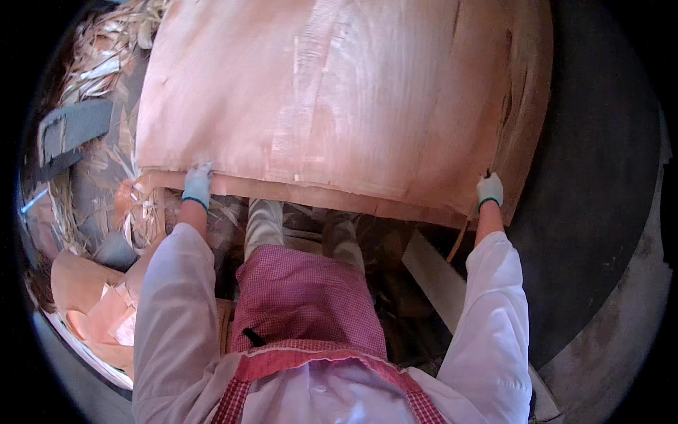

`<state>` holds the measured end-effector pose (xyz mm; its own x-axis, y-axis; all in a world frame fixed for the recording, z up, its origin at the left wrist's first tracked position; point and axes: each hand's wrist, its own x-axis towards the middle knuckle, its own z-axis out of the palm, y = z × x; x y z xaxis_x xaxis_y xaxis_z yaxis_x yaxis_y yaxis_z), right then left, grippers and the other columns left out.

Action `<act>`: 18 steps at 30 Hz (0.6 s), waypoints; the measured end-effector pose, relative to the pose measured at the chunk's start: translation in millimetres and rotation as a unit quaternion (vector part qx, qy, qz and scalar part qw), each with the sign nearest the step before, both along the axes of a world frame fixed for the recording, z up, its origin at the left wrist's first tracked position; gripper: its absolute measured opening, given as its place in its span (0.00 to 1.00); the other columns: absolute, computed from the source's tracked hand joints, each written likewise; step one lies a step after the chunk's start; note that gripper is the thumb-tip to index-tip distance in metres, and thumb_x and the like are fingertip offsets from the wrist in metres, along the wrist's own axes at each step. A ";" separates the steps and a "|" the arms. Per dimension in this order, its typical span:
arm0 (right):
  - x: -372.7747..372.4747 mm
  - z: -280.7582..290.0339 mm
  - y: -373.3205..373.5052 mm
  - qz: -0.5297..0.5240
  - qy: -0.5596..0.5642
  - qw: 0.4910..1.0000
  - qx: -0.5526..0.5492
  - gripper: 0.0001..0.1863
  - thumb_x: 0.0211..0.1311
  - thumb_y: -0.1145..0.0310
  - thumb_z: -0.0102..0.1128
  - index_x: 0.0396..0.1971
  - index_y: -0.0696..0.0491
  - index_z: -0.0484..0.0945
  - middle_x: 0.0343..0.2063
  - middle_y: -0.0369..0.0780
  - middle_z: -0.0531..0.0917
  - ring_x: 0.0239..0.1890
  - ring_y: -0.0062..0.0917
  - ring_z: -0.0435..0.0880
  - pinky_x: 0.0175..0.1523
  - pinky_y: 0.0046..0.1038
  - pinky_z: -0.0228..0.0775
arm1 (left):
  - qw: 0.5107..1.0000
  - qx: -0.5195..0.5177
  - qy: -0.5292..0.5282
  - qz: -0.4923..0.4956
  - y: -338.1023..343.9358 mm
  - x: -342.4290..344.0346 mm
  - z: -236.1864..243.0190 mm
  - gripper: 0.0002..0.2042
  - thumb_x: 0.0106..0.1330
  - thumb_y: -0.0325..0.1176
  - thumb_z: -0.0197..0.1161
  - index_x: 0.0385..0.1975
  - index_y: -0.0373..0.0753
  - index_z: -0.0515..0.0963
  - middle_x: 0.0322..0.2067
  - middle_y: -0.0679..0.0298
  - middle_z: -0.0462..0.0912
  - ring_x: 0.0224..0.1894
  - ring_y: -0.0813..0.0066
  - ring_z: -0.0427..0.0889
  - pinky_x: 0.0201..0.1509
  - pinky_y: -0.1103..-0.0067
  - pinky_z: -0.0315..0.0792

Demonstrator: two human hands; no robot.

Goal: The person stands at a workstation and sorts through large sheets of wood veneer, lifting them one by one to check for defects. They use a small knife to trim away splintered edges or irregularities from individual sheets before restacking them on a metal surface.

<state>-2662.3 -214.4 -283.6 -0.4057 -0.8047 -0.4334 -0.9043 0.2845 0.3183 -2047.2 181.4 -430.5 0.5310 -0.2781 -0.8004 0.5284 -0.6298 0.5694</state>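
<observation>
A large, pinkish-tan wood veneer sheet spreads out in front of me, its near edge running between my two hands. Another veneer layer shows below that edge. My left hand, in a white glove with a green cuff, is closed on the near edge toward the left corner. Gloved the same way, my right hand is closed in a fist at the edge near the right side, where a long dark split runs up the sheet. A thin strip of wood hangs just below the right hand. My fingertips are partly hidden.
Veneer scraps are heaped at the far left beside a grey block-like piece. Curled veneer pieces lie at the near left. A pale board lies by my legs, and a dark surface stretches along the right.
</observation>
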 end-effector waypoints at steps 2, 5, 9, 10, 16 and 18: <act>-2.5 -8.1 2.8 0.002 0.006 1.000 -0.008 0.19 0.65 0.58 0.55 0.51 0.53 0.73 0.49 0.48 0.80 0.52 0.44 0.78 0.52 0.43 0.72 | 0.999 -0.004 -0.019 0.031 -3.1 -5.7 0.7 0.09 0.65 0.32 0.59 0.23 0.46 0.69 0.17 0.72 0.66 0.17 0.80 0.65 0.17 0.82 0.56; -18.0 -22.0 4.6 0.012 0.028 1.000 -0.010 0.18 0.64 0.57 0.56 0.46 0.55 0.74 0.46 0.48 0.81 0.49 0.44 0.79 0.50 0.44 0.73 | 0.996 0.008 0.024 0.086 -10.3 -12.4 5.1 0.09 0.64 0.31 0.60 0.23 0.46 0.69 0.17 0.71 0.67 0.17 0.80 0.64 0.18 0.81 0.59; -62.4 -37.2 3.5 0.025 0.013 0.999 -0.029 0.18 0.62 0.57 0.57 0.45 0.55 0.76 0.46 0.49 0.81 0.50 0.45 0.79 0.51 0.43 0.72 | 0.973 0.058 0.031 0.220 -23.5 -35.5 -9.6 0.05 0.63 0.31 0.62 0.27 0.41 0.74 0.19 0.68 0.72 0.19 0.75 0.68 0.26 0.79 0.69; -66.7 -45.1 -2.6 0.045 -0.008 0.998 -0.042 0.18 0.61 0.58 0.57 0.45 0.55 0.77 0.46 0.49 0.81 0.50 0.45 0.79 0.52 0.43 0.72 | 0.973 0.056 0.018 0.222 -9.9 -24.2 -17.2 0.05 0.63 0.31 0.62 0.27 0.41 0.74 0.19 0.68 0.72 0.19 0.75 0.68 0.26 0.79 0.69; -44.5 -68.8 3.3 0.023 -0.087 0.996 -0.024 0.20 0.62 0.58 0.56 0.48 0.56 0.75 0.47 0.50 0.80 0.51 0.46 0.78 0.53 0.44 0.70 | 0.976 0.125 -0.178 -0.006 15.9 -5.3 7.1 0.11 0.58 0.31 0.65 0.36 0.33 0.73 0.32 0.60 0.78 0.33 0.67 0.75 0.41 0.72 0.71; -56.8 -63.8 11.1 0.015 -0.077 0.995 -0.061 0.21 0.62 0.59 0.57 0.51 0.57 0.72 0.48 0.51 0.80 0.51 0.48 0.77 0.52 0.45 0.70 | 0.917 0.152 -0.369 -0.012 -9.4 -55.1 22.8 0.14 0.59 0.33 0.65 0.38 0.29 0.73 0.36 0.56 0.79 0.37 0.63 0.77 0.45 0.69 0.71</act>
